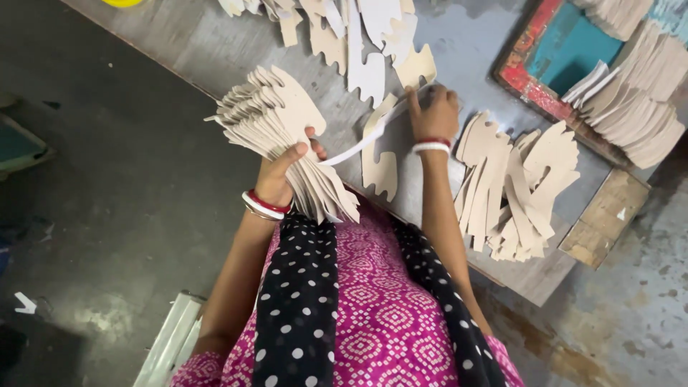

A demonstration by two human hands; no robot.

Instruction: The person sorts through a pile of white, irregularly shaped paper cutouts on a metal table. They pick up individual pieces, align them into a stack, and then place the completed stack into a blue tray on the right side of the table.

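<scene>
My left hand grips a thick fanned stack of beige cardboard cut-outs, held over the table's near edge. My right hand rests on the table with its fingers pinching one thin cut-out piece, which stretches edge-on toward the stack. Another flat cut-out lies on the table just under that piece. Both wrists carry red and white bangles.
The grey worktable holds a loose pile of cut-outs to the right of my right hand and more scattered pieces at the far side. A red and teal tray with stacked pieces stands far right. A wooden block sits near the table corner.
</scene>
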